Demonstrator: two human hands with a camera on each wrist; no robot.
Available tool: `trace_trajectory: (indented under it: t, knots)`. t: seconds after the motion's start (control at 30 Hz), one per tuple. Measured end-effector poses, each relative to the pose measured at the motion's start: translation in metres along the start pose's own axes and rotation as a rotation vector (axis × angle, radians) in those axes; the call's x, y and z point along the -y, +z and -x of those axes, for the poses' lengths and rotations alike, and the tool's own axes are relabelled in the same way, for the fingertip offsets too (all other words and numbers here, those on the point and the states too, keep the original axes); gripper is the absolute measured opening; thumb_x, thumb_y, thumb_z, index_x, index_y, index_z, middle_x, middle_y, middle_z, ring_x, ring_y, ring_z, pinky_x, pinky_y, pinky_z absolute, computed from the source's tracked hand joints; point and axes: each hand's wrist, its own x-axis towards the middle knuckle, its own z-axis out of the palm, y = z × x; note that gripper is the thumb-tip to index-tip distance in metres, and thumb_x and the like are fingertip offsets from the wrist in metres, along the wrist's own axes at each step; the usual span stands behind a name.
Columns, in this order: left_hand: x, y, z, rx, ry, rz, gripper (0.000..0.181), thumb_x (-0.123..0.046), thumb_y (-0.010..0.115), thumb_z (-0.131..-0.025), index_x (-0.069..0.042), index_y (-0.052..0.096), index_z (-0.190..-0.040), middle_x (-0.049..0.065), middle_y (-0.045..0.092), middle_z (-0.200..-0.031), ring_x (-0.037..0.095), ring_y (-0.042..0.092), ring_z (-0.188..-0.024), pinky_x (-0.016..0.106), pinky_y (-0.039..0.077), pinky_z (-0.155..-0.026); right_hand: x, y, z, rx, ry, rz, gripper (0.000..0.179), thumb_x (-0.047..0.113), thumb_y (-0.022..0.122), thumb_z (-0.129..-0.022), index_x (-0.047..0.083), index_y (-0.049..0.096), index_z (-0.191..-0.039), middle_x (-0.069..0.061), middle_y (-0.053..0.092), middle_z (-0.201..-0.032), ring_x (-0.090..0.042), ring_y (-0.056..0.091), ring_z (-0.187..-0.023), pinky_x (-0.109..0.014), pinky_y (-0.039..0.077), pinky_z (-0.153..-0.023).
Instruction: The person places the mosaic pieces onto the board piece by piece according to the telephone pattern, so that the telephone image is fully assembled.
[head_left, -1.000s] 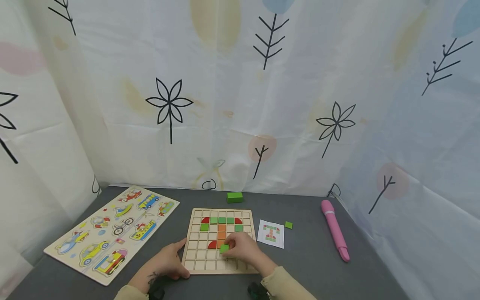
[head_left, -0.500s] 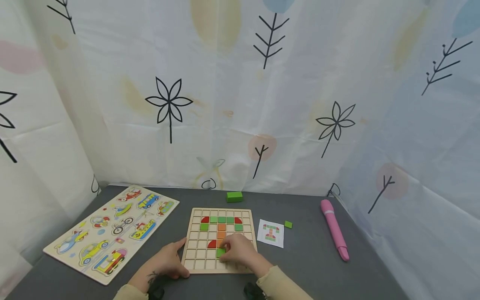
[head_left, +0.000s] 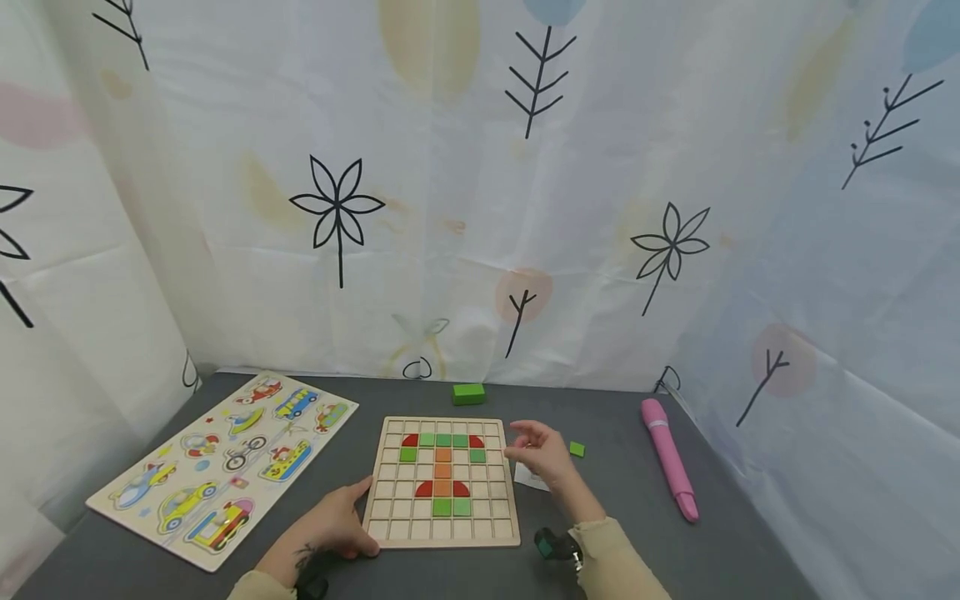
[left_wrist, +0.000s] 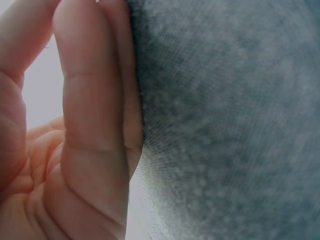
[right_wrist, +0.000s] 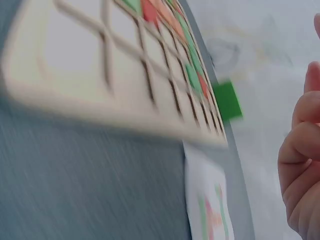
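Note:
A wooden grid board [head_left: 401, 529] lies in front of me with green, red and orange tiles in its cells. My left hand [head_left: 330, 521] rests against the board's lower left edge, its fingers mostly straight. The left wrist view shows that hand's fingers [left_wrist: 95, 100] beside grey cloth. Right of the board, my right hand [head_left: 546, 457] is above a white card [head_left: 529, 477] and covers most of it. Its fingers are bent loosely with nothing visible between them. A small green tile [head_left: 577, 450] lies just beyond that hand.
A green block [head_left: 468, 394] stands behind the board. On the left lies a wooden picture puzzle [head_left: 225, 471] with vehicles. A pink pen-shaped object [head_left: 670, 462] lies at the right. Patterned white cloth [head_left: 450, 208] hangs behind the grey table [head_left: 435, 575].
My right hand has let go of the green tile in the lower part of the pattern and moved right, over the card. A red quarter piece and green tiles now show there. The left hand stays put.

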Motion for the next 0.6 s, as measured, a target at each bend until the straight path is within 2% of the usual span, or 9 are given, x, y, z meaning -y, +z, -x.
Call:
trace_trajectory:
  t: [0.07, 0.2, 0.23, 0.3, 0.37, 0.4, 0.47, 0.6]
  knots:
    - [0.001, 0.000, 0.000, -0.001, -0.005, 0.000, 0.113, -0.009, 0.088, -0.051, 0.004, 0.025, -0.143, 0.010, 0.058, -0.062, 0.015, 0.055, -0.046, 0.028, 0.047, -0.047, -0.005, -0.016, -0.002, -0.080, 0.016, -0.004, 0.043, 0.001, 0.071, -0.076, -0.005, 0.056, -0.116, 0.004, 0.056, -0.069, -0.004, 0.036, -0.047, -0.021, 0.030, -0.043]
    - [0.001, 0.000, 0.000, -0.006, -0.015, 0.000, 0.113, -0.009, 0.089, -0.051, 0.004, 0.025, -0.143, 0.010, 0.057, -0.063, 0.015, 0.055, -0.046, 0.028, 0.047, -0.047, -0.016, -0.043, -0.004, -0.218, 0.063, 0.082, 0.045, 0.002, 0.071, -0.075, -0.006, 0.057, -0.117, -0.001, 0.055, -0.066, -0.007, 0.035, -0.047, -0.022, 0.029, -0.043]
    - [0.001, 0.000, 0.000, -0.006, -0.016, 0.001, 0.113, -0.009, 0.089, -0.051, 0.004, 0.025, -0.143, 0.010, 0.057, -0.063, 0.015, 0.055, -0.047, 0.028, 0.047, -0.047, -0.020, -0.049, -0.004, -0.251, 0.085, 0.125, 0.046, 0.004, 0.072, -0.075, -0.006, 0.058, -0.117, -0.003, 0.057, -0.071, -0.009, 0.036, -0.049, -0.023, 0.029, -0.044]
    - [0.001, 0.000, 0.000, -0.005, -0.015, 0.000, 0.113, -0.009, 0.089, -0.051, 0.004, 0.026, -0.143, 0.010, 0.057, -0.063, 0.015, 0.055, -0.047, 0.028, 0.047, -0.047, -0.027, -0.061, -0.005, -0.298, 0.134, 0.216, 0.046, 0.008, 0.073, -0.075, -0.004, 0.059, -0.118, -0.013, 0.062, -0.086, -0.016, 0.049, -0.063, -0.027, 0.039, -0.054]
    - [0.001, 0.000, 0.000, -0.003, -0.015, 0.000, 0.113, -0.009, 0.089, -0.051, 0.004, 0.026, -0.143, 0.010, 0.057, -0.064, 0.015, 0.055, -0.047, 0.028, 0.047, -0.048, -0.032, -0.070, -0.005, -0.318, 0.175, 0.289, 0.047, 0.011, 0.073, -0.075, -0.003, 0.060, -0.118, -0.021, 0.061, -0.107, -0.028, 0.056, -0.086, -0.036, 0.047, -0.071]
    - [0.001, 0.000, 0.000, -0.003, -0.014, 0.002, 0.113, -0.009, 0.089, -0.051, 0.004, 0.026, -0.143, 0.010, 0.057, -0.064, 0.015, 0.055, -0.047, 0.028, 0.047, -0.048, -0.035, -0.074, -0.005, -0.315, 0.194, 0.317, 0.047, 0.011, 0.073, -0.076, -0.003, 0.060, -0.119, -0.024, 0.057, -0.118, -0.034, 0.055, -0.099, -0.042, 0.047, -0.080]
    - [0.001, 0.000, 0.000, 0.000, -0.012, 0.005, 0.113, -0.009, 0.089, -0.051, 0.003, 0.025, -0.143, 0.010, 0.057, -0.064, 0.015, 0.055, -0.048, 0.028, 0.048, -0.048, -0.037, -0.080, -0.005, -0.301, 0.221, 0.352, 0.049, 0.011, 0.072, -0.077, -0.004, 0.057, -0.121, -0.026, 0.049, -0.130, -0.041, 0.044, -0.121, -0.052, 0.039, -0.095]
    - [0.001, 0.001, 0.000, 0.002, -0.006, 0.009, 0.112, -0.008, 0.088, -0.051, 0.003, 0.026, -0.143, 0.010, 0.057, -0.064, 0.016, 0.055, -0.048, 0.029, 0.048, -0.048, -0.040, -0.087, -0.006, -0.287, 0.261, 0.419, 0.052, 0.007, 0.071, -0.076, -0.008, 0.054, -0.123, -0.029, 0.047, -0.131, -0.044, 0.040, -0.124, -0.054, 0.035, -0.099]
